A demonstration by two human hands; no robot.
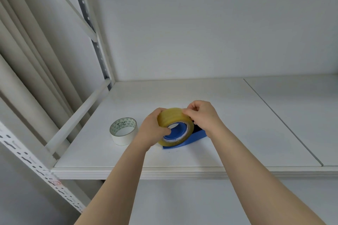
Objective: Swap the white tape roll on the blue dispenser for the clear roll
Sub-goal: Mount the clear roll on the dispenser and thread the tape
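Note:
The clear, yellowish tape roll (172, 118) sits on the blue hub of the blue dispenser (196, 135), which lies on the white shelf board (228, 115). My left hand (152, 129) grips the roll's left side, thumb at the core's edge. My right hand (203, 115) rests on the roll's top right, its fingertips pinching at the outer tape surface. The white tape roll (123, 130) stands on its flat side on the shelf, a hand's width left of the dispenser, with "2.5" handwritten inside its core.
White metal shelving uprights (98, 42) and a diagonal brace (76, 113) run along the left. The shelf's front edge (182, 171) lies below my forearms. A seam (281, 120) divides the board on the right. Beige curtain folds (23, 51) hang far left.

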